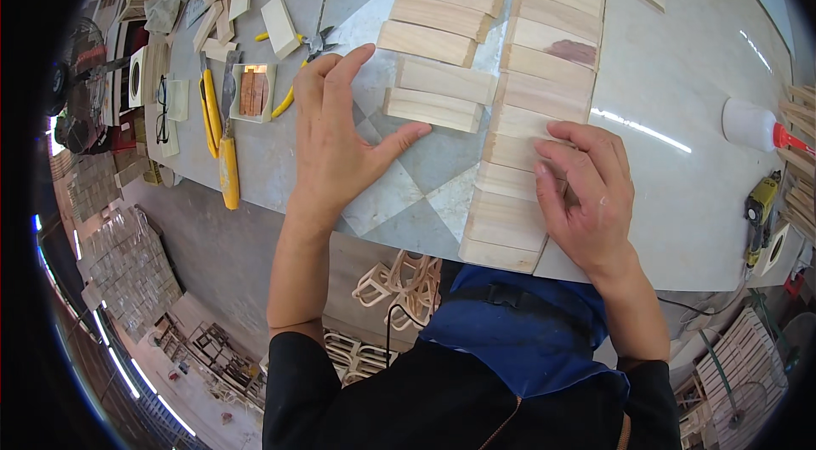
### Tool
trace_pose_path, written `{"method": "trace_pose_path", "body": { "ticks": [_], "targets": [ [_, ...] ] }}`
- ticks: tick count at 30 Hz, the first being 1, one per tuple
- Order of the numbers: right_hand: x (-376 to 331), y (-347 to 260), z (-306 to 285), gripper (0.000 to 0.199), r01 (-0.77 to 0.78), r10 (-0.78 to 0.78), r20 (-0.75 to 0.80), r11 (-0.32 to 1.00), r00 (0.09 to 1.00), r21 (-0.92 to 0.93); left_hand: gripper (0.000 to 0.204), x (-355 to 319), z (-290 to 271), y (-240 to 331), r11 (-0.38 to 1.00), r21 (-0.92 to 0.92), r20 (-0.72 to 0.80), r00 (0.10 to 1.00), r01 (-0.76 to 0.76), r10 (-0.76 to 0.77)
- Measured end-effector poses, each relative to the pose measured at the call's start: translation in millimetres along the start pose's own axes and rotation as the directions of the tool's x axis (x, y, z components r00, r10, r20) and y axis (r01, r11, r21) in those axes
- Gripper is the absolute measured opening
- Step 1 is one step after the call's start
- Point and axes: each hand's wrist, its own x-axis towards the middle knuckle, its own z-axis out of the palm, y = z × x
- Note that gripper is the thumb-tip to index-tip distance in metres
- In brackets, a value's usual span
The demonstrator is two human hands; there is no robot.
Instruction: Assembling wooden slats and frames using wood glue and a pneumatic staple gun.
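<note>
Two columns of pale wooden blocks lie on the tiled table. My left hand [340, 131] is open, thumb and fingers spread wide, just left of two blocks at the near end of the shorter column, the nearest wooden block [432, 110] being closest to the thumb. Nothing is in that hand. My right hand [588, 186] rests at the right side of the longer row of wooden blocks [523, 161], its curled fingertips over the edge of the row and seemingly touching it. One block in that row has a dark reddish patch.
Left of my hands lie yellow-handled pliers [297, 80], a yellow-handled scraper [228, 152], a yellow cutter [209, 110] and a small framed piece [252, 93]. Loose wood offcuts [229, 4] pile up beyond. A white bottle with a red cap [752, 123] and a yellow-green power tool [762, 208] lie right.
</note>
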Motion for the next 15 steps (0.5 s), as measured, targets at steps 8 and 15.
{"method": "trace_pose_path", "body": {
  "ticks": [8,15],
  "targets": [
    [-14,13,-7,0.027,0.012,-0.016,-0.106,0.999,0.994,-0.035,0.14,18,9,-13,0.949,0.182,0.029,0.967,-0.256,0.255],
    [-28,39,-27,0.034,-0.088,0.068,-0.174,0.99,0.982,-0.11,0.137,26,15,-10,0.909,0.278,0.088,0.95,-0.311,0.298]
  ]
}}
